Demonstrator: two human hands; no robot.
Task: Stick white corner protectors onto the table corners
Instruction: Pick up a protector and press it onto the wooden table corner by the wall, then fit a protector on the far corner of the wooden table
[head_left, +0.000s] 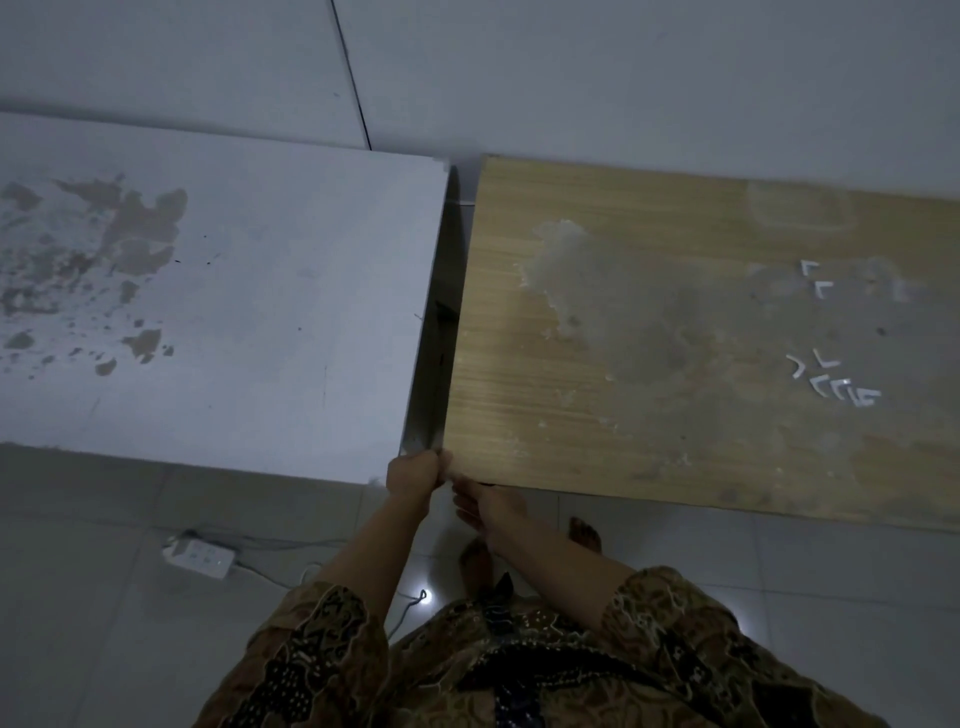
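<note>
Left hand (415, 470): fingers curled in at the near corner of the wooden table (649, 374), on its left side face; whether they pinch a protector cannot be told in the dim, soft picture.
Right hand (480, 501): fingers loosely extended along the table's front edge, just right of the left fingertips and touching or nearly touching the edge; what lies under them is hidden.
Corner under the fingers: no white piece shows there. My judgement is that a protector is being pressed or wrapped on at this corner and is not yet finished.
Gap: a narrow dark slot runs away from the left fingers, between the wooden table and the white table (234, 312) to their left.
Spare corner protectors (831, 387): small white L-shaped pieces lie loose on the wooden top, well to the right of and beyond the right fingers, in a nearer cluster and a farther pair (815, 280).
Far corner: straight beyond the fingers, the wooden table's far left corner looks bare, though it is too dim to be sure.
Progress: early, in my judgement; many protectors are unused and no fitted one is plainly visible.
Floor: a white power strip (200, 556) lies below and left of the left hand.
</note>
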